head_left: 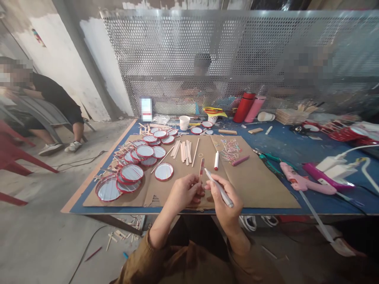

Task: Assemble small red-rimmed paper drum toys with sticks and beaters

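My left hand [187,190] pinches a craft stick [201,169] upright; parts of the stick are coloured red. A whitish marker pen [220,190] is gripped in my right hand [229,201], its tip close to the stick; I cannot tell whether they touch. Both hands are over the front of a cardboard sheet [251,189]. Just beyond them lie a capped white marker [216,160] with a red end, a loose rubber band [201,155] and a row of plain craft sticks [186,152]. To the left sits a round red-rimmed disc [164,172].
More red-rimmed discs [132,172] are piled at the left. Rubber bands [231,150], green-handled pliers [271,163] and a pink glue gun [306,183] lie to the right. A paper cup [184,123] and a red flask [244,107] stand behind, before a perforated metal screen [166,51].
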Demonstrator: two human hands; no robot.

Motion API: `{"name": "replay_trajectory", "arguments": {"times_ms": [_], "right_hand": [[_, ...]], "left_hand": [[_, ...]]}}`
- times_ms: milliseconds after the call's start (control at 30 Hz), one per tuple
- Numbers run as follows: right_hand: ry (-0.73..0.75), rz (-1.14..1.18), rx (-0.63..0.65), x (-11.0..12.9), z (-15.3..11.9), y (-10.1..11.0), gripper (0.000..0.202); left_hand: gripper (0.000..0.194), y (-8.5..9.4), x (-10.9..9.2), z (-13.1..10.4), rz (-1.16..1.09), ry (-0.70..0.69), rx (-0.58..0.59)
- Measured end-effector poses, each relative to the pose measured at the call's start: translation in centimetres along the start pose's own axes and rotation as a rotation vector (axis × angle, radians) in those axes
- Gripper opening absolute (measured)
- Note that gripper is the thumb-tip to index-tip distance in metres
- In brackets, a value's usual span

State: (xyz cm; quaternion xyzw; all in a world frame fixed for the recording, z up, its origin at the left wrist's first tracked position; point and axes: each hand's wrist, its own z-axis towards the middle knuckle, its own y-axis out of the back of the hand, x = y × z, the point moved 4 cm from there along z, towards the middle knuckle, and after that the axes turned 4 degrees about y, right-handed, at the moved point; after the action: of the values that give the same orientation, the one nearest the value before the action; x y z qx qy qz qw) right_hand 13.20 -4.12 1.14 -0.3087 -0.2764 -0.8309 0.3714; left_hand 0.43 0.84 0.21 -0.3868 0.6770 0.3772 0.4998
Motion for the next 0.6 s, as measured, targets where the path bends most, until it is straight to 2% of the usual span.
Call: {"name": "replay_trajectory", "arguments": {"times_ms": [100, 267, 400, 533, 600], "right_hand": [[0.01, -0.008, 0.038, 0.14, 0.04, -0.17, 0.019], [-0.002, -0.014, -0.01, 0.22, 0.15, 0.06, 0.019], [0.018, -0.013, 0.042, 0.37, 0.2, -0.12, 0.019], [-0.009, -0.017, -0.018, 0.09, 0.17, 0.07, 0.018], [-0.016, 0.005, -0.008, 0.06, 0.15, 0.02, 0.018]], "left_hand": [[0.015, 0.06, -0.05, -0.02, 0.029, -0.024, -0.004], [0.016, 0.05, 0.11, 0.07, -0.003, -0.031, 0.006], [0.017, 0.02, -0.02, 0.08, 0.013, -0.05, 0.009], [0.017, 0.01, 0.12, 0.07, -0.012, -0.012, 0.006], [0.017, 0.02, 0.13, 0.06, -0.008, -0.008, 0.005]]}}
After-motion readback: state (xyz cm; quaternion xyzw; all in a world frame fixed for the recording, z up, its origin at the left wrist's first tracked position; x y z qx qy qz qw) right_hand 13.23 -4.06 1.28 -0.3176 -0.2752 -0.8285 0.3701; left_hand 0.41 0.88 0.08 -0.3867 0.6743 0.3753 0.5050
